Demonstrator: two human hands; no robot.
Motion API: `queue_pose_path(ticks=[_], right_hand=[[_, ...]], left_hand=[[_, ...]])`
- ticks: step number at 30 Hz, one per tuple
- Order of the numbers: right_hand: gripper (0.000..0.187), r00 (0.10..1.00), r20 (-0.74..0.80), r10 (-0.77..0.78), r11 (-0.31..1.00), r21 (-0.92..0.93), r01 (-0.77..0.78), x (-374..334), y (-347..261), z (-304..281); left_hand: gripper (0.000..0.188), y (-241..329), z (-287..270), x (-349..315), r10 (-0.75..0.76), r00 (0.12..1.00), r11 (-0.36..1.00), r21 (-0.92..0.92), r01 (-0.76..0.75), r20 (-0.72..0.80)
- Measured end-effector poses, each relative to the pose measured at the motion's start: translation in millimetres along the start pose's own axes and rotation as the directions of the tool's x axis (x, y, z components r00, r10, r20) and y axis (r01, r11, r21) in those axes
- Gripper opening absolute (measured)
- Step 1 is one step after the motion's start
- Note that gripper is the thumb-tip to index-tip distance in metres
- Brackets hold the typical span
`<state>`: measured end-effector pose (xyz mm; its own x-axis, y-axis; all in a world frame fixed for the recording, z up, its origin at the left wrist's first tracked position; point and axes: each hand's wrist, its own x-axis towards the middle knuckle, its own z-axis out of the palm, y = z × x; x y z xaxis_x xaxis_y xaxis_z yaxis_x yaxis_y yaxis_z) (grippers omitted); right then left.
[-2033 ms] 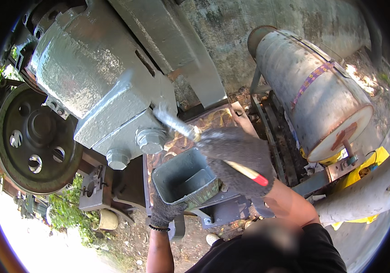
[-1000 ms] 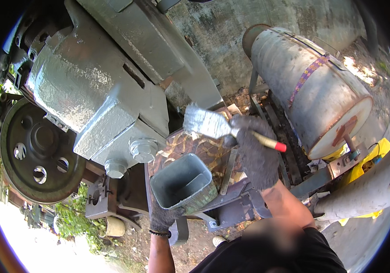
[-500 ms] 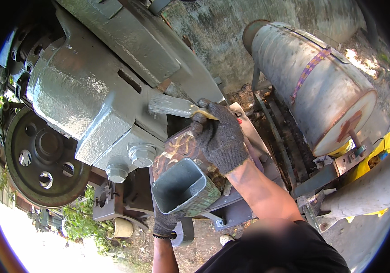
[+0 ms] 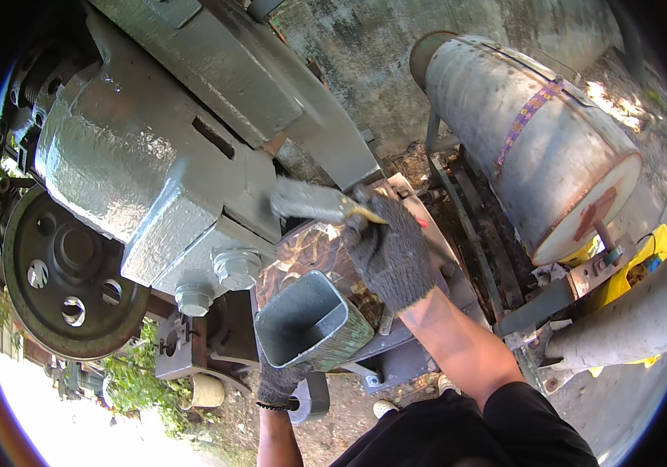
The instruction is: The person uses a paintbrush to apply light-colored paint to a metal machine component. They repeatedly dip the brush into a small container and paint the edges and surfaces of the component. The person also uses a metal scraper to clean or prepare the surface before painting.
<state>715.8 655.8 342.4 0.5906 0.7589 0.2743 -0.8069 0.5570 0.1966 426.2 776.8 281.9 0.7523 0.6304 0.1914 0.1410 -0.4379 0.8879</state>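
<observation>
My right hand [image 4: 392,249], in a dark grey knitted glove, is closed round the handle of a paintbrush [image 4: 308,201]. The brush's grey-coated bristles point left, beside the side face of a big machine casting [image 4: 135,156] covered in glossy grey paint. Below, my gloved left hand [image 4: 280,384] grips a square-mouthed paint container [image 4: 357,342] with grey paint on its inner walls. The container tilts so that its opening faces up and left. Most of the left hand's fingers are hidden behind it. Two large painted bolts [image 4: 236,269] stick out of the casting's lower corner.
A spoked iron wheel [image 4: 77,268] stands at the left. At the right lies a large rusty metal drum [image 4: 535,148] on a steel frame [image 4: 465,210]. Behind rises a stained concrete wall [image 4: 395,70]. A patterned cloth [image 4: 302,261] lies under the brush, and yellow sheeting [image 4: 652,257] sits at far right.
The brush and my right hand have moved slightly right and down, with the bristles shifted off their earlier spot on the casting. My left hand still holds the container, and the whole view has shifted a little.
</observation>
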Motion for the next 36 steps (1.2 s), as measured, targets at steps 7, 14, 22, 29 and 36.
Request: queue_pose_path(ticks=[7, 14, 22, 29, 36], right_hand=[[0.017, 0.995, -0.101, -0.004, 0.978, -0.206, -0.017, -3, 24, -5], [0.02, 0.998, -0.057, 0.016, 1.0, -0.01, -0.016, -14, -1, -28], [0.018, 0.997, -0.055, 0.05, 0.998, -0.039, -0.052, 12, 22, 5], [0.019, 0.928, -0.369, 0.045, 0.988, -0.12, -0.096, -20, 8, -32], [0.023, 0.994, 0.108, -0.008, 0.999, -0.039, 0.012, 38, 14, -6]], left_hand=[[0.101, 14, 6, 4, 0.041, 0.999, 0.999, 0.009, -0.041, 0.016], [0.097, 20, 6, 7, 0.054, 0.996, 0.997, -0.054, -0.051, 0.068], [0.095, 22, 6, 1, -0.013, 0.999, 1.0, 0.021, 0.013, 0.033], [0.092, 21, 7, 8, 0.036, 0.997, 0.999, 0.01, -0.037, 0.068], [0.102, 16, 3, 5, 0.023, 0.997, 0.998, -0.067, -0.019, 0.069]])
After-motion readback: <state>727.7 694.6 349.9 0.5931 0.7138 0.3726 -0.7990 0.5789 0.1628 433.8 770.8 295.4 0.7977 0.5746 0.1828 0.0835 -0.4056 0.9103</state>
